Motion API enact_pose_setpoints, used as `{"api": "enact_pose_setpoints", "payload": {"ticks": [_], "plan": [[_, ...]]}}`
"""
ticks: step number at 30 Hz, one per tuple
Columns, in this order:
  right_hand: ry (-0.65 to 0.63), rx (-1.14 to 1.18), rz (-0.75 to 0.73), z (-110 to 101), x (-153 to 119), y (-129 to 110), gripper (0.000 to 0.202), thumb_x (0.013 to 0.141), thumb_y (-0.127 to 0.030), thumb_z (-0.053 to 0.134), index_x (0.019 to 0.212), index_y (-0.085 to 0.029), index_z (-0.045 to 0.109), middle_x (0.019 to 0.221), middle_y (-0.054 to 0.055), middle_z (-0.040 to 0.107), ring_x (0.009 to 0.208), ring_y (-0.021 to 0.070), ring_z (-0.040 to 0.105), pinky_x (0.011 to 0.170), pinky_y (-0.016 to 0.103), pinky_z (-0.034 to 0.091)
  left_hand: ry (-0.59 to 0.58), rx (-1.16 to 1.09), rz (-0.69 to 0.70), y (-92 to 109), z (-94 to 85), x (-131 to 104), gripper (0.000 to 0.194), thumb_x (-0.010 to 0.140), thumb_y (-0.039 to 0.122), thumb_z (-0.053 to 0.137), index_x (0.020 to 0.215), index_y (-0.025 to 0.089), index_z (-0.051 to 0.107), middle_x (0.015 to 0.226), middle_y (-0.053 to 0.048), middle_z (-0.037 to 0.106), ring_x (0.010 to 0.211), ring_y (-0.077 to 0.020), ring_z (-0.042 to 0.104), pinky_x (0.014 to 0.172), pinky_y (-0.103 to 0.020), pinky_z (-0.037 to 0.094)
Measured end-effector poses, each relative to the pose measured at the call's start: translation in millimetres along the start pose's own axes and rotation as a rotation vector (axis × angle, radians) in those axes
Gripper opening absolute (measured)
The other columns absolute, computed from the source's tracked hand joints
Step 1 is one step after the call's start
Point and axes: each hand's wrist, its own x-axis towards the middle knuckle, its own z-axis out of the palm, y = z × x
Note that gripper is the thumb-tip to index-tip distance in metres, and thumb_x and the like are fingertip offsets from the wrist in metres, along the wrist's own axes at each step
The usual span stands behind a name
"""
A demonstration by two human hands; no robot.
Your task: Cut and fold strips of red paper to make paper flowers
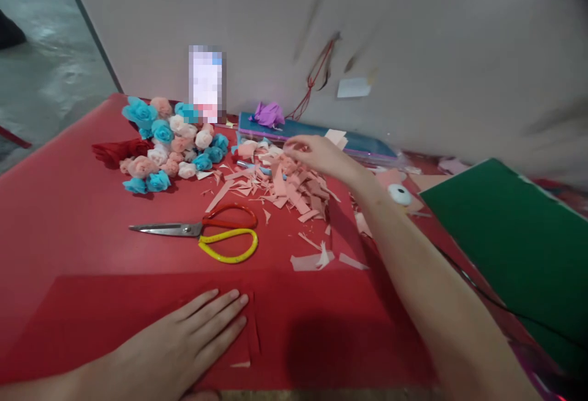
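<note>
My left hand (193,333) lies flat, fingers stretched out, on a folded sheet of red paper (92,321) at the table's near edge. Narrow layered paper edges show just past its fingertips. My right hand (312,153) reaches over a heap of pink paper scraps (298,190), its fingers loosely bent and apart; I make out nothing held in them. A blue pen-like stick (260,169) is partly buried in the scraps beside it. Between the hands lie scissors (202,229) with one red and one yellow handle, blades pointing left.
Blue, pink and white paper flowers (174,144) cluster at the back left, beside a dark red paper bundle (119,153). Behind them stands a blurred-out bright screen (206,82). A blue box (316,133) bears crumpled purple paper (269,114). A green board (514,242) lies right.
</note>
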Motion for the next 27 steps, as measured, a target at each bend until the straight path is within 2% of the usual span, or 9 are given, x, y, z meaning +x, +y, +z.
{"api": "enact_pose_setpoints", "payload": {"ticks": [4,6,9,11,14,17,21,23,27], "plan": [[-0.241,-0.022,0.022,11.1,-17.5,8.3,0.011,0.064,-0.023,0.068,0.071,-0.015,0.069,0.067,0.006,0.067,0.064,0.0196,0.061,0.058,0.027,0.043,-0.007,-0.034,-0.024,-0.7,14.5,-7.8,0.067,0.091,0.048,0.037,0.143,0.020,0.005,0.139,-0.001,0.038,0.119,-0.0177,0.048,0.097,-0.024,0.039],[-0.286,0.007,0.004,21.1,-20.0,8.0,0.013,0.063,-0.022,0.069,0.074,-0.014,0.069,0.066,0.005,0.067,0.061,0.0181,0.060,0.056,0.026,0.043,-0.028,-0.048,-0.034,-1.6,19.8,-10.0,0.066,0.090,0.049,0.037,0.143,0.021,0.007,0.141,-0.001,0.036,0.122,-0.0180,0.045,0.099,-0.024,0.037],[-0.189,0.076,-0.034,27.8,-19.7,8.2,0.030,0.077,-0.017,0.054,0.105,-0.016,0.063,0.096,0.006,0.068,0.079,0.0146,0.062,0.066,0.022,0.045,-0.029,-0.047,-0.029,-3.0,26.8,-13.9,0.065,0.090,0.049,0.038,0.143,0.021,0.011,0.143,-0.001,0.033,0.124,-0.0181,0.042,0.100,-0.024,0.036],[-0.096,0.101,-0.043,25.4,-20.0,11.7,0.040,0.079,-0.010,0.044,0.116,-0.018,0.056,0.108,0.006,0.064,0.088,0.0131,0.060,0.073,0.021,0.044,-0.037,-0.062,-0.040,-3.8,31.7,-17.5,0.063,0.090,0.049,0.038,0.142,0.024,0.013,0.144,0.000,0.032,0.125,-0.0186,0.041,0.101,-0.025,0.035],[-0.033,0.081,-0.037,20.5,-21.8,19.6,0.039,0.075,-0.010,0.048,0.111,-0.018,0.060,0.096,0.006,0.067,0.084,0.0163,0.060,0.072,0.025,0.044,-0.067,-0.100,-0.064,-4.9,38.8,-22.8,0.062,0.089,0.050,0.038,0.142,0.028,0.015,0.144,0.002,0.033,0.125,-0.0199,0.041,0.103,-0.028,0.035],[-0.047,0.044,-0.037,25.2,-22.2,22.2,0.043,0.071,-0.017,0.058,0.113,-0.021,0.060,0.087,0.004,0.067,0.079,0.0193,0.061,0.066,0.027,0.043,-0.101,-0.119,-0.080,-5.3,43.7,-25.8,0.061,0.088,0.048,0.039,0.141,0.029,0.015,0.144,0.003,0.032,0.125,-0.0203,0.041,0.105,-0.029,0.033],[-0.061,0.034,-0.050,42.8,-19.1,13.8,0.055,0.070,-0.032,0.064,0.123,-0.021,0.052,0.106,0.008,0.064,0.091,0.0226,0.059,0.069,0.028,0.043,-0.102,-0.140,-0.093,-5.6,46.1,-26.8,0.060,0.088,0.046,0.040,0.141,0.030,0.016,0.144,0.003,0.033,0.127,-0.0204,0.039,0.107,-0.030,0.030],[-0.049,0.031,-0.057,47.4,-17.6,10.2,0.052,0.066,-0.030,0.067,0.116,-0.017,0.057,0.107,0.010,0.063,0.092,0.0235,0.058,0.071,0.029,0.043,-0.100,-0.149,-0.090,-6.0,46.8,-27.4,0.059,0.089,0.046,0.039,0.141,0.031,0.016,0.144,0.003,0.033,0.127,-0.0203,0.039,0.107,-0.030,0.030],[0.014,0.025,-0.035,34.6,-13.8,17.6,0.021,0.068,-0.013,0.057,0.086,-0.014,0.068,0.083,0.007,0.067,0.079,0.0189,0.060,0.069,0.026,0.043,-0.093,-0.160,-0.101,-6.8,48.7,-29.4,0.058,0.089,0.048,0.037,0.141,0.031,0.017,0.143,0.003,0.034,0.126,-0.0209,0.039,0.107,-0.032,0.030]]}}
